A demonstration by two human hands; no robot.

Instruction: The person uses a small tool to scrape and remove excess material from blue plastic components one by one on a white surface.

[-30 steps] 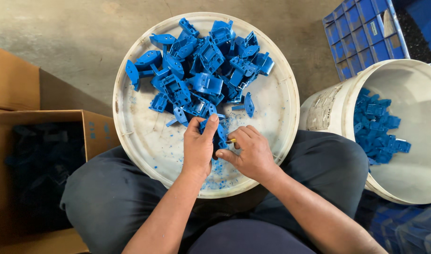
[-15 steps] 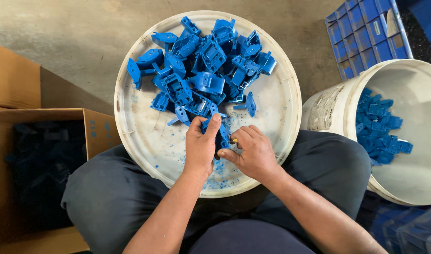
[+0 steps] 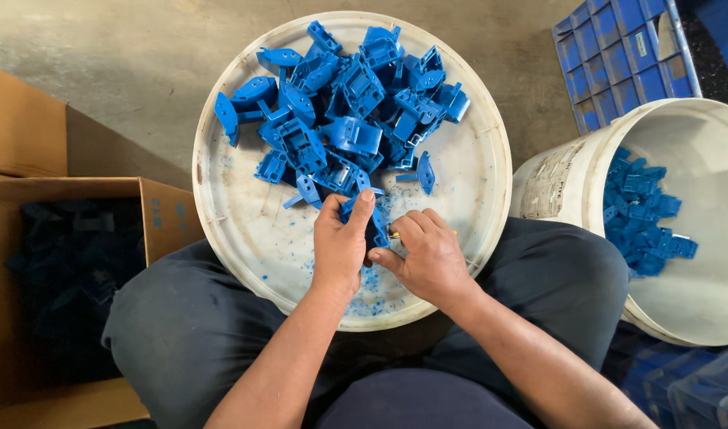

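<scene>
A round white tray (image 3: pixel 475 171) rests on my lap, with a heap of several blue plastic parts (image 3: pixel 344 111) in its far half. My left hand (image 3: pixel 340 246) grips one blue plastic part (image 3: pixel 373 225) over the tray's near half. My right hand (image 3: pixel 431 258) is closed around a small tool with a brass-coloured tip (image 3: pixel 395 233) that meets that part. Blue shavings (image 3: pixel 376 282) lie scattered under the hands.
A white bucket (image 3: pixel 697 143) with several blue parts (image 3: pixel 642 210) inside stands at my right. A blue divided crate (image 3: pixel 618 56) lies behind it. An open cardboard box (image 3: pixel 153 206) holding dark items sits at my left. The floor is bare concrete.
Both hands stay together over the same spot on the tray; only slight finger shifts show. The heap has not moved.
</scene>
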